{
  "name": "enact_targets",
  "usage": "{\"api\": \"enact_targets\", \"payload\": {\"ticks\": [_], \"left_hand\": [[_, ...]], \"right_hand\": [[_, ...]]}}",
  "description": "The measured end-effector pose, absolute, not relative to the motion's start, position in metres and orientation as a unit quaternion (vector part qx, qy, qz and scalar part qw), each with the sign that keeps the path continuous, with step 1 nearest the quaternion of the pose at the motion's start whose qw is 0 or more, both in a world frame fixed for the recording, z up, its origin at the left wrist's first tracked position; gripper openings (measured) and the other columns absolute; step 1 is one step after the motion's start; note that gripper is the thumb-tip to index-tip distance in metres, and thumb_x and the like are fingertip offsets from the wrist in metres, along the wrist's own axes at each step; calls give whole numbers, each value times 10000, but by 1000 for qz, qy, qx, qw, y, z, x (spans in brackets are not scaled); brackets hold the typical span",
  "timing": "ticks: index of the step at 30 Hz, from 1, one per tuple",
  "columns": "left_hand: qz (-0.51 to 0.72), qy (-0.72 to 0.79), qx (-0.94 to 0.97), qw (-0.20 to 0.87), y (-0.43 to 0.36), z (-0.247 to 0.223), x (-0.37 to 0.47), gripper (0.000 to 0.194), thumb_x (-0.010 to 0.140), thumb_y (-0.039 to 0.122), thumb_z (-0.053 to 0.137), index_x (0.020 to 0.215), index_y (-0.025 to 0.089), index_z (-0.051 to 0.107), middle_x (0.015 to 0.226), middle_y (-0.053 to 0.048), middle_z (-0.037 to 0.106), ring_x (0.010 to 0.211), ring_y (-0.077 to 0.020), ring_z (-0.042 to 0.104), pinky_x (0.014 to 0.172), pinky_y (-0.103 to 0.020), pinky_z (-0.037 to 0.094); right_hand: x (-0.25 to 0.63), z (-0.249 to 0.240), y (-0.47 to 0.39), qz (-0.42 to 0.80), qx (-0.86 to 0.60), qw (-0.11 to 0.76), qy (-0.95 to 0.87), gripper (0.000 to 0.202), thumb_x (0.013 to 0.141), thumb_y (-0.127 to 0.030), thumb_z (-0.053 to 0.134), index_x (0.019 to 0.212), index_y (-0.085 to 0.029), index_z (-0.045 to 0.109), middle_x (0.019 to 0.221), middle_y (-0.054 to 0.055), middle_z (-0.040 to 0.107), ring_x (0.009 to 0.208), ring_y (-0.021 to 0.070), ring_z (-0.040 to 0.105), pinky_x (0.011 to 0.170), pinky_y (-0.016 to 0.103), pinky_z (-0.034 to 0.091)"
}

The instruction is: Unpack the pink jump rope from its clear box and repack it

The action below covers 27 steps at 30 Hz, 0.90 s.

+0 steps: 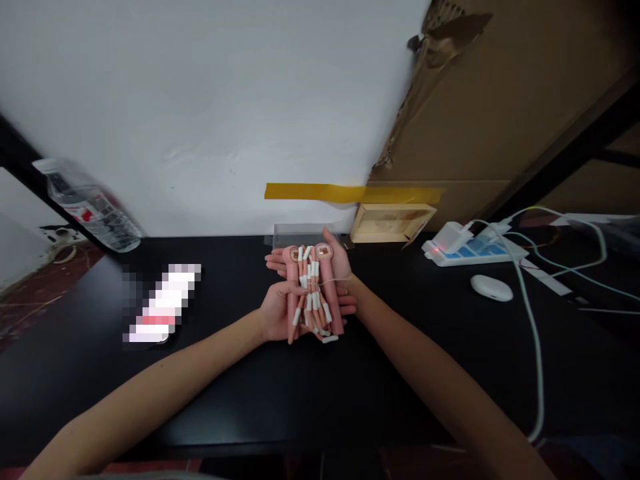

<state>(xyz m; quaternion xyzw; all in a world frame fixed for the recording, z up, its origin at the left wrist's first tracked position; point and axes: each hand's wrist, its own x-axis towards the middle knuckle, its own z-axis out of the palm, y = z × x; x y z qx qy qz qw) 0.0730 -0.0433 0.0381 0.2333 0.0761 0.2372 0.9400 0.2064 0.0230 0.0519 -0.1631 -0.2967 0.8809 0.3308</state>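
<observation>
Above the black table, my hands carry a bundle of small brownish sticks with white sleeves (315,270), flanked by two pink tubes (330,290) with round, clear-topped ends. My left hand (275,313) supports it from below, its thumb laid across the left tube and the sticks, its fingertips showing past the right tube. Behind it my right hand (340,257) lies palm up under the far part, thumb stretched out and fingertips showing beyond the left tube. A thin thread crosses the bundle. Much of both palms is hidden beneath it.
At left are a phone with a blurred screen (165,303) and a plastic bottle (95,210). A clear plastic box (310,233) and an open wooden box (393,223) stand behind my hands. To the right are a power strip (475,252), cables and a white earbud case (491,288).
</observation>
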Motion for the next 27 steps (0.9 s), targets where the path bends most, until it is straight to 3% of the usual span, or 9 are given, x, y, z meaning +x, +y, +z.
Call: {"api": "enact_targets", "payload": {"ticks": [10,27], "left_hand": [[242,72,211,944,-43,36,72,691,693,260,479,1316,-29,553,1259,-233,666,1266,-325,584,1116,-462,328],[246,72,225,940,-43,38,73,717,678,301,478,1318,-14,550,1226,-225,674,1294,-339,559,1123,-480,322]], "right_hand": [[207,53,17,882,-127,329,-313,1044,872,-818,80,1320,14,524,1275,284,642,1192,355,634,1061,559,452],[208,53,19,874,-132,321,-340,1008,866,-837,73,1256,-56,577,1222,226,687,1190,348,628,1089,580,400]]}}
